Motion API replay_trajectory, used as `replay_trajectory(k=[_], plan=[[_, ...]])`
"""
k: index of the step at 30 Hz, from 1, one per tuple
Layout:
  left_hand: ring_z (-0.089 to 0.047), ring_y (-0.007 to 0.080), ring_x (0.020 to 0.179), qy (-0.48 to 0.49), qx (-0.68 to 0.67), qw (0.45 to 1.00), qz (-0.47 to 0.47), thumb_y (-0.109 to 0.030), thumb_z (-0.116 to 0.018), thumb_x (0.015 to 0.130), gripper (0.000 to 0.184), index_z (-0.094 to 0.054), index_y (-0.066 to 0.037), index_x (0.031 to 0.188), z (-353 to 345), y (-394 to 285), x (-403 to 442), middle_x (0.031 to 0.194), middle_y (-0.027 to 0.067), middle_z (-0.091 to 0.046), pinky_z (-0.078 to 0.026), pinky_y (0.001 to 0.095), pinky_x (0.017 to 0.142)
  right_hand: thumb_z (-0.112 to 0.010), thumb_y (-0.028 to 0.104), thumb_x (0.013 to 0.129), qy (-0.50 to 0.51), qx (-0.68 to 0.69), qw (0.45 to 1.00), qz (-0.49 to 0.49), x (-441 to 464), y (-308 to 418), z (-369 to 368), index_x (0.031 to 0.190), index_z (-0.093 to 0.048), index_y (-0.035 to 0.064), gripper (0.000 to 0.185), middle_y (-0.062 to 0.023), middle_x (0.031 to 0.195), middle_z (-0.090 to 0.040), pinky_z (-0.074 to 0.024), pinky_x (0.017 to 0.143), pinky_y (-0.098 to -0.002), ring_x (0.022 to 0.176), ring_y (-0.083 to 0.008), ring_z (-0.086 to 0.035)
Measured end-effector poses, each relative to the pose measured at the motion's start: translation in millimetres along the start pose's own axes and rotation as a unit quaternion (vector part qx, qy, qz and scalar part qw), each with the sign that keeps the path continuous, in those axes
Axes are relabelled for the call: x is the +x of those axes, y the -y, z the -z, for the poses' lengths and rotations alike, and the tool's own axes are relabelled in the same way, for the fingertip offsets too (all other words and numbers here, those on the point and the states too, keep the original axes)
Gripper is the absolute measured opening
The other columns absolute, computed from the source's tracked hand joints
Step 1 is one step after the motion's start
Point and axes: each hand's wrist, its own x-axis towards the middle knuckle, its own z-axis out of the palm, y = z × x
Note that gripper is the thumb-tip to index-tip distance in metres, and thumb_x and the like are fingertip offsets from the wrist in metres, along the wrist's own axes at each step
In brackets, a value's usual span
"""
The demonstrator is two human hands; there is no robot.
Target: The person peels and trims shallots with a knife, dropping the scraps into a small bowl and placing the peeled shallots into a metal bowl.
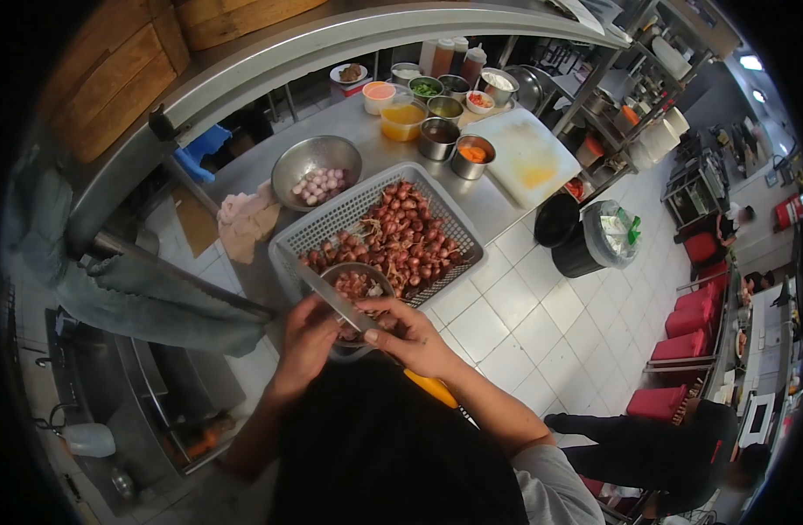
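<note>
My right hand [404, 337] is closed on a knife [336, 300], whose yellow handle [432, 388] shows below the palm and whose blade points up and left. My left hand [307, 343] is beside the blade, fingers bent around something small that the blade and fingers mostly hide. Both hands are at the near edge of a grey perforated basket [460, 213] full of red shallots [410, 229]. A small round bowl [358, 269] with reddish pieces stands inside the basket, just beyond the blade. Peeled shallots [320, 185] lie in a metal bowl [294, 157] behind.
On the steel table [310, 118] are sauce tubs, metal containers [438, 138] and a white cutting board [521, 157]. A pink cloth [247, 219] hangs at its left edge. A bin [579, 249] stands on the right. Farther right, a person in dark clothes [664, 451] is present.
</note>
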Motion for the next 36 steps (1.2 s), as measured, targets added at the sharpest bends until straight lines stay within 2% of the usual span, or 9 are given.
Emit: replay_trajectory(k=[4,5,8,13,22,25,28,31,36], plan=[[-0.062,0.0192,0.107,0.01,0.015,1.0,0.017,-0.001,-0.063,0.094,0.028,-0.056,0.0,0.122,-4.6,-7.0,0.4,0.115,0.0109,-0.065,-0.049,0.035,0.093,-0.063,0.017,0.101,-0.004,0.109,0.991,-0.072,3.7,-7.2,15.2,0.136,-0.055,0.0098,0.037,0.0001,0.085,-0.063,-0.0445,0.062,-0.0241,0.072,-0.0071,-0.056],[-0.062,0.0189,0.107,0.009,0.018,1.0,0.017,-0.001,-0.063,0.095,0.028,-0.056,-0.001,0.122,-3.9,-7.4,0.2,0.115,0.0108,-0.065,-0.049,0.0346,0.093,-0.064,0.019,0.1,-0.035,0.108,0.991,-0.074,4.2,-9.6,15.8,0.139,-0.054,0.0084,0.041,0.005,0.076,-0.054,-0.0369,0.057,-0.0213,0.066,-0.0043,-0.049],[-0.062,0.0182,0.107,0.001,0.021,1.0,0.013,-0.001,-0.063,0.095,0.028,-0.055,-0.001,0.122,0.0,-7.5,0.8,0.114,0.0106,-0.065,-0.049,0.0338,0.092,-0.063,0.022,0.101,-0.034,-0.012,0.998,-0.052,3.9,-11.7,20.0,0.142,-0.05,0.0091,0.045,0.0025,0.078,-0.056,-0.0385,0.055,-0.0214,0.06,-0.0062,-0.049],[-0.062,0.0184,0.108,-0.022,0.027,0.999,0.003,0.002,-0.061,0.094,0.025,-0.058,0.0,0.119,-0.4,-4.9,-0.2,0.113,0.0095,-0.064,-0.05,0.0351,0.095,-0.073,0.013,0.093,-0.015,-0.074,0.996,-0.055,-1.7,4.1,1.4,0.145,-0.046,0.0055,0.059,-0.0036,0.112,-0.06,-0.0447,0.077,-0.0241,0.087,-0.0081,-0.053],[-0.064,0.0195,0.106,0.001,0.041,0.999,-0.027,0.006,-0.058,0.094,0.027,-0.061,0.001,0.12,-3.4,-6.3,-4.1,0.12,0.01,-0.065,-0.05,0.037,0.097,-0.071,0.012,0.094,0.006,-0.076,0.996,-0.053,-1.0,6.7,-3.1,0.14,-0.051,0.0058,0.051,-0.0065,0.123,-0.063,-0.0493,0.087,-0.0287,0.102,-0.0118,-0.06],[-0.065,0.0194,0.105,-0.004,0.033,0.999,-0.012,0.005,-0.059,0.094,0.028,-0.061,0.001,0.122,3.7,-2.3,-4.3,0.116,0.0099,-0.066,-0.051,0.0367,0.096,-0.07,0.01,0.095,0.005,-0.063,0.998,-0.006,0.8,-0.4,-3.2,0.14,-0.052,0.0063,0.049,-0.0058,0.119,-0.064,-0.0496,0.089,-0.0288,0.103,-0.0115,-0.061],[-0.065,0.0194,0.103,0.015,0.018,1.0,-0.006,0.003,-0.059,0.094,0.027,-0.062,0.001,0.121,7.8,-2.2,-4.1,0.112,0.01,-0.067,-0.051,0.0366,0.094,-0.067,0.012,0.098,-0.003,0.052,0.998,0.028,5.4,-13.4,-6.4,0.139,-0.053,0.0081,0.044,-0.0037,0.106,-0.067,-0.0499,0.076,-0.0256,0.088,-0.0088,-0.061],[-0.066,0.0189,0.101,0.012,0.055,0.998,0.007,0.001,-0.061,0.094,0.028,-0.059,0.001,0.122,7.6,-4.4,-1.5,0.11,0.0108,-0.067,-0.053,0.0352,0.09,-0.063,0.016,0.101,0.015,0.081,0.993,-0.082,1.6,-2.0,2.8,0.139,-0.054,0.01,0.04,0.0004,0.087,-0.065,-0.0433,0.06,-0.0221,0.068,-0.0056,-0.055],[-0.067,0.018,0.093,-0.011,0.054,0.998,0.019,0.002,-0.062,0.094,0.032,-0.053,0.002,0.125,-5.4,-12.7,-2.5,0.109,0.0131,-0.068,-0.056,0.0309,0.077,-0.063,0.022,0.101,-0.026,0.1,0.992,-0.077,6.1,-16.5,19.0,0.141,-0.053,0.0104,0.043,0.0042,0.073,-0.055,-0.036,0.053,-0.0214,0.058,-0.0044,-0.048]])
